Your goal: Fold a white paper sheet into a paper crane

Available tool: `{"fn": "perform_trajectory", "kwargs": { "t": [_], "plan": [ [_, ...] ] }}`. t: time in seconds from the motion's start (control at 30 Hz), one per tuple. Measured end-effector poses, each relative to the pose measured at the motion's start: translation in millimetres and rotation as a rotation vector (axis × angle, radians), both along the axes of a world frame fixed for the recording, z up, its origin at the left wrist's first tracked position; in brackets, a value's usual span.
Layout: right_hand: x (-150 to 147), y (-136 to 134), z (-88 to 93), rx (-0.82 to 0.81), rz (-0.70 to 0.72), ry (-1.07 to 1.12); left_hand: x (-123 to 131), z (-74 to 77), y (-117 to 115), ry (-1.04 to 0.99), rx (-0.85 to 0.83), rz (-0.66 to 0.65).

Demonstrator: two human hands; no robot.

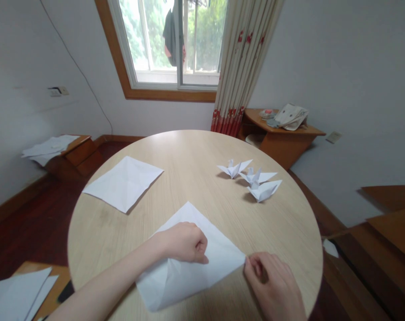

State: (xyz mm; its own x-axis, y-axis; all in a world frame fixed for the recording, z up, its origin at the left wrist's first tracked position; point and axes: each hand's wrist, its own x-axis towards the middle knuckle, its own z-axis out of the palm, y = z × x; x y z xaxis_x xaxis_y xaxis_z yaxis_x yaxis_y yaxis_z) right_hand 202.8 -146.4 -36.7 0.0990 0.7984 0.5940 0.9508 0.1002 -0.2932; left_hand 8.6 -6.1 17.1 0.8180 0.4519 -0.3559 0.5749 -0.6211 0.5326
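Note:
A white sheet of paper (222,252) lies near the front of the round table, one corner pointing away from me. Its lower left edge is lifted and curves over. My left hand (185,243) rests on the middle of this sheet, fingers curled into a loose fist with nothing seen in them. At the sheet's right corner, my right hand (272,278) pinches the tip between thumb and fingers. Three folded paper cranes (264,191) stand together at the back right, wings spread. A second white sheet (125,183) with faint creases lies flat at the back left.
The round wooden table (185,151) fills the middle. More white sheets (17,294) lie on a low wooden surface at the lower left. Wooden corner furniture (283,142) stands beyond the table at the right, with a cloth bag on top. A window and curtain (242,67) are behind.

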Motion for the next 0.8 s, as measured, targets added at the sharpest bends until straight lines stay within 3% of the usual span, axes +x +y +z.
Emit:
{"fn": "perform_trajectory", "kwargs": {
  "t": [0.23, 0.43, 0.8],
  "plan": [
    [-26.6, 4.5, -2.5, -0.004, 0.328, 0.18, -1.4, -1.1, -0.1, -0.029, 0.019, -0.011],
    [-29.1, 4.7, -12.4, -0.038, 0.345, 0.2, -4.8, -1.2, 3.1, -0.086, -0.021, -0.037],
    [-24.5, 9.0, -6.1, -0.021, 0.385, 0.066, -11.6, 2.1, 7.4, -0.113, -0.102, -0.054]
  ]
}}
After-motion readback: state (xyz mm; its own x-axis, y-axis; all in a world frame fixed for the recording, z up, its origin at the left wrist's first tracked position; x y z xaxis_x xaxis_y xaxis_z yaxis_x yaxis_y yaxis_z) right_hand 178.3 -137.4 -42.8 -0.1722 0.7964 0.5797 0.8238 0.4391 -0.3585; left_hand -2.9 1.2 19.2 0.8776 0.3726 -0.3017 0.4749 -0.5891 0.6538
